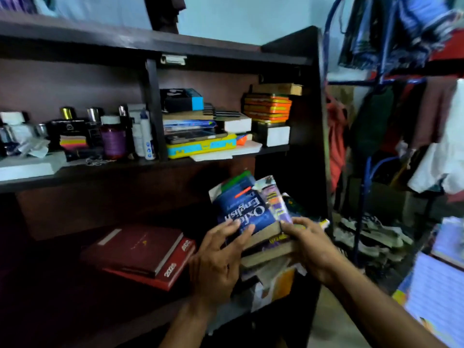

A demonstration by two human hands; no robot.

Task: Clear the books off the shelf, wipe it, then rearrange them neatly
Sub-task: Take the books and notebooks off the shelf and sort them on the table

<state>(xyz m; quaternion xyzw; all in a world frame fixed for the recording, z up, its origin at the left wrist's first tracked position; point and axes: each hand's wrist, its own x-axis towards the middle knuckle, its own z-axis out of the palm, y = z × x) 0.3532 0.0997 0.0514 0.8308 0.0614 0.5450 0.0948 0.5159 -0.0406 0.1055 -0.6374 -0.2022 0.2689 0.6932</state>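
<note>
While both hands work lower shelf (pixel 150 320), blue dictionary (pixel 242 212) sits on top of messy book pile (pixel 270 249) at shelf's right end. Left hand (pixel 218 259) lies on dictionary cover, fingers straight, not clenched. Right hand (pixel 307 247) curls round pile's near edge, thumb up by dictionary corner. Two red diaries (pixel 140 254) stacked flat just left, apart from pile. Bottles (pixel 113 136) and more books (pixel 200 131) on shelf above, bit blurry.
</note>
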